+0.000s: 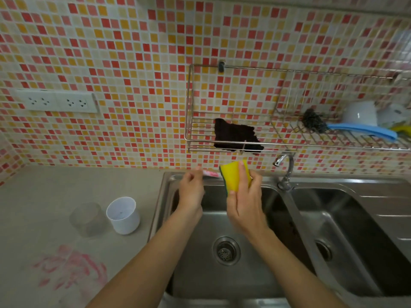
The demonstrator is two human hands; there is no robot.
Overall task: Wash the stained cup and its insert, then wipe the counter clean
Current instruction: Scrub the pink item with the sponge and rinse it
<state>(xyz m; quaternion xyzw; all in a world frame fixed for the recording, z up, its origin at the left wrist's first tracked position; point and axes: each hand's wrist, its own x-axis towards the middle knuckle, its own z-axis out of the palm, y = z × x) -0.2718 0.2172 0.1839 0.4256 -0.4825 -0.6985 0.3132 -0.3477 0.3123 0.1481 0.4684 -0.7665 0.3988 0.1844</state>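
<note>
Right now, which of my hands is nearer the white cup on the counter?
Left. Your left hand, pinching a small pink item, is over the sink at its left edge, right of the white cup. Your right hand, gripping the yellow sponge, is farther right.

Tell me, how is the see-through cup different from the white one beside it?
The clear cup is see-through, the white insert is solid white. The clear cup stands farther from the sink, the white insert nearer it. You can see down into the white insert's open top; the clear cup is too blurry to tell which way up. Both stand on the counter, untouched.
</note>
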